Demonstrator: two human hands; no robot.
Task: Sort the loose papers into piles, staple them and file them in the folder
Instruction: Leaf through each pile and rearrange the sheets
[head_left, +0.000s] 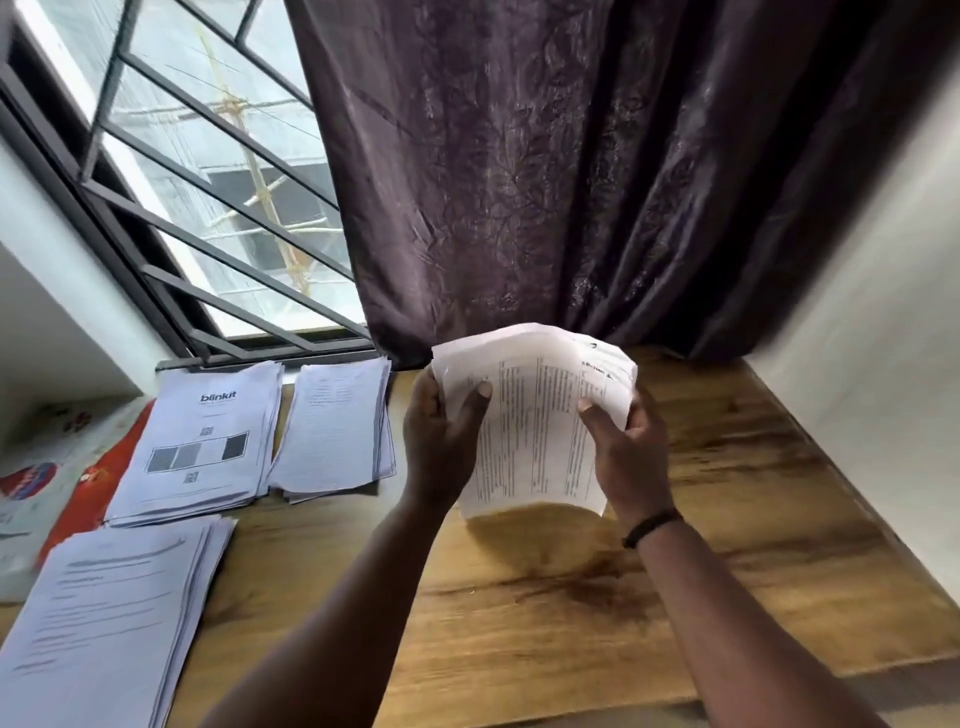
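Papers (535, 421) bowed, printed; your left hand (441, 441) grips 9 o'clock edge, right hand (628, 447) grips 3 o'clock.

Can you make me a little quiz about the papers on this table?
1. How many piles of paper lie flat on the wooden table?
2. True or false: the left hand and right hand both hold the bent sheaf of papers.
3. Which pile shows the word "blinkit" on top? A) the near pile B) the far left pile C) the far middle pile

Key: 1) three. 2) true. 3) B.
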